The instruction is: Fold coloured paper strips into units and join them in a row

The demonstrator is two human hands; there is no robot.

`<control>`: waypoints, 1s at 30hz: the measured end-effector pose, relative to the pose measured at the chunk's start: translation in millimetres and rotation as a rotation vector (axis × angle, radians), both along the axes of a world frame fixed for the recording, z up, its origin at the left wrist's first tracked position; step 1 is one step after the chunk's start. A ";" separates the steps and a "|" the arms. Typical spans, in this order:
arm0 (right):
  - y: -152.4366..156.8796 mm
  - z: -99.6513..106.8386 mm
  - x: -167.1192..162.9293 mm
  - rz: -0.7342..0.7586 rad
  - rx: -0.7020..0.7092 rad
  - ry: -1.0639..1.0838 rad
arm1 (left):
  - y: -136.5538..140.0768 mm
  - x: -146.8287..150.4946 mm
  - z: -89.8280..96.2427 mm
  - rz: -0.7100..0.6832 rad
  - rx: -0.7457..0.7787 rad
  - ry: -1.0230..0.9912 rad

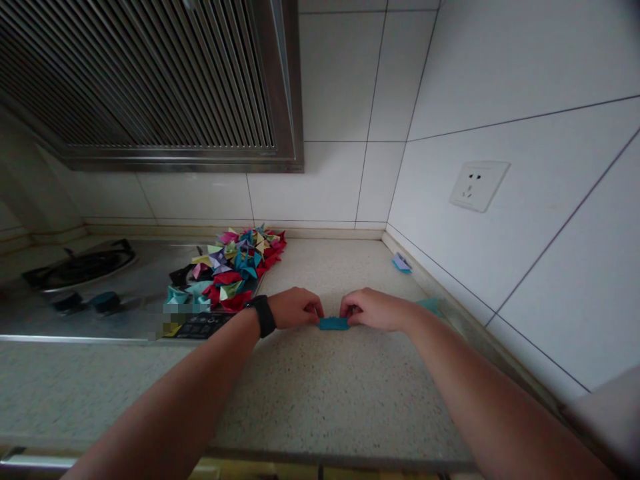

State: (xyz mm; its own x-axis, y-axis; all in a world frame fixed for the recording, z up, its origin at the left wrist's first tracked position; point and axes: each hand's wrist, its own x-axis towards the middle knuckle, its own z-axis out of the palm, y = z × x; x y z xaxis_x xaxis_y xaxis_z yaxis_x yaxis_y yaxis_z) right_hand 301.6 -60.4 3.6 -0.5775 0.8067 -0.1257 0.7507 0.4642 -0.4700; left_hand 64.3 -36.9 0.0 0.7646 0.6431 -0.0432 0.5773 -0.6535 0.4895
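Observation:
A small strip of folded blue paper (pixel 333 324) lies on the speckled countertop, straight in front of me. My left hand (pixel 299 308) pinches its left end between thumb and fingers; a black watch (pixel 263 316) is on that wrist. At the strip's right end, my right hand (pixel 373 309) has its fingertips closed on the paper in the same way. To the left of my hands, a heap of folded origami pieces (pixel 245 257) in red, blue, yellow, purple and pink covers the right side of the stove.
The gas stove (pixel 145 267) has a black burner grate (pixel 83 265) and two knobs. Overhead at left hangs a metal range hood (pixel 175 80). Near the right wall sits a small purple and blue paper stack (pixel 401 263). Teal paper (pixel 431 305) shows behind my right wrist. A socket (pixel 480 185) is on the wall.

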 end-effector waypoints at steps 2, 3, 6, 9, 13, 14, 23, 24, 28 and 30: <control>-1.2 1.1 -0.4 0.000 -0.003 0.000 | -0.2 -0.7 -0.2 -0.014 0.022 0.002; -1.6 1.6 -0.6 0.002 -0.005 0.002 | -0.1 -0.5 -0.5 -0.019 0.032 0.004; -1.6 2.0 -0.7 0.009 -0.008 0.012 | 0.7 1.3 -1.1 -0.030 0.057 0.021; -0.8 1.4 -0.4 0.002 -0.013 0.024 | 1.1 2.5 -0.4 -0.029 0.057 0.033; -0.3 0.4 -0.1 0.002 -0.007 0.022 | -0.2 1.8 0.4 -0.010 0.046 0.024; -0.4 0.2 -0.1 0.000 -0.004 0.019 | -0.5 1.3 0.2 -0.002 0.045 0.024; 0.1 -6.4 -1.6 -0.028 0.040 0.078 | 4.9 -4.8 -5.2 -0.072 0.224 -0.089; 0.7 -7.6 -1.7 -0.034 0.061 0.086 | 4.3 -4.8 -5.0 -0.094 0.278 -0.103; 3.0 -10.1 -2.2 0.006 0.197 0.056 | -1.4 -2.4 -4.1 -0.185 0.386 -0.087; 3.0 -9.7 -3.2 0.053 0.270 0.039 | -4.0 -0.8 -4.4 -0.176 0.397 -0.051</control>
State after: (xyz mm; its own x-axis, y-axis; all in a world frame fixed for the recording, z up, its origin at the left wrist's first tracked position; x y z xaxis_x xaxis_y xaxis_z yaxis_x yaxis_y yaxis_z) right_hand 298.4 -57.3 -6.1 -0.6196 0.7767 0.1133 0.7060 0.6146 -0.3520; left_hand 63.5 -40.9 -4.4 0.8586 0.4621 0.2220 0.4222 -0.8830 0.2052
